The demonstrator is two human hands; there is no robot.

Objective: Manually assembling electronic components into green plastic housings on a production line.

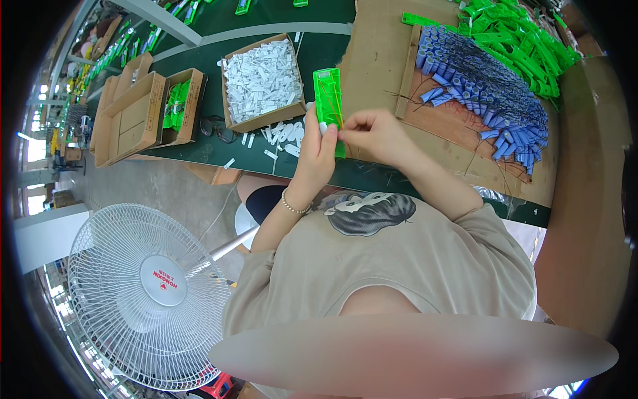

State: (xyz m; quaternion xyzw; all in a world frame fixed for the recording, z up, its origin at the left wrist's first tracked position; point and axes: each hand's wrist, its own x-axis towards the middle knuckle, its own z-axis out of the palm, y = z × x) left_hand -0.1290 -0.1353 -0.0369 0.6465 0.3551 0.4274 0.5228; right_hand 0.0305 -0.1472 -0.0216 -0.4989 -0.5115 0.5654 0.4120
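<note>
My left hand is closed around the lower part of a long, bright green plastic housing, held tilted up over the table's front edge. Thin orange-yellow wires run down the open side of the housing. At its lower right edge, my right hand pinches a wire between thumb and forefinger; the fingertips partly hide the wire's end. A small round white piece shows by my left thumb. Loose white oval plastic pieces lie on the dark green table just left of my left hand.
A carton of small white parts stands left of my hands, with open cartons farther left. On the right, cardboard bears blue cylindrical cells with wires and a heap of green housings. A white fan stands at lower left.
</note>
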